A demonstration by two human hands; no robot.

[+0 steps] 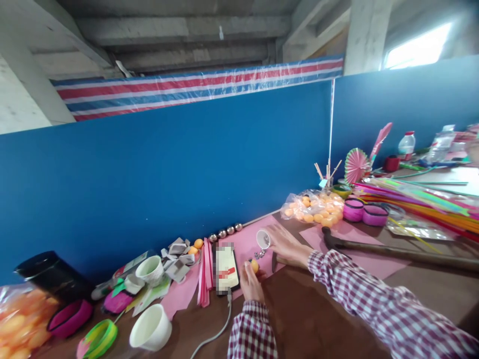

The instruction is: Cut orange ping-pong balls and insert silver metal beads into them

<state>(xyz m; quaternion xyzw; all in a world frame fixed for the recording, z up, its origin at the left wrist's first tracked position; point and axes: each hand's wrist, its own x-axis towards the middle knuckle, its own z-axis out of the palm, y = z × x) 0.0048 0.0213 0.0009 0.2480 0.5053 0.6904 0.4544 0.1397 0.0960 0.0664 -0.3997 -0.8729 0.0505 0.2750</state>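
Note:
My left hand is closed round an orange ball near the table's front, just right of a lit phone. To its upper right, my right hand grips a small white cup, tipped on its side with its mouth facing left. Small silvery metal pieces lie just below the cup's mouth, and some show inside it. Pink paper lies beneath. A dark object, partly hidden, shows under my right hand.
A hammer lies at the right, below a bag of orange balls. Shiny steel balls line the blue partition. White cups, tape rolls, grey pieces and another bag of orange balls occupy the left.

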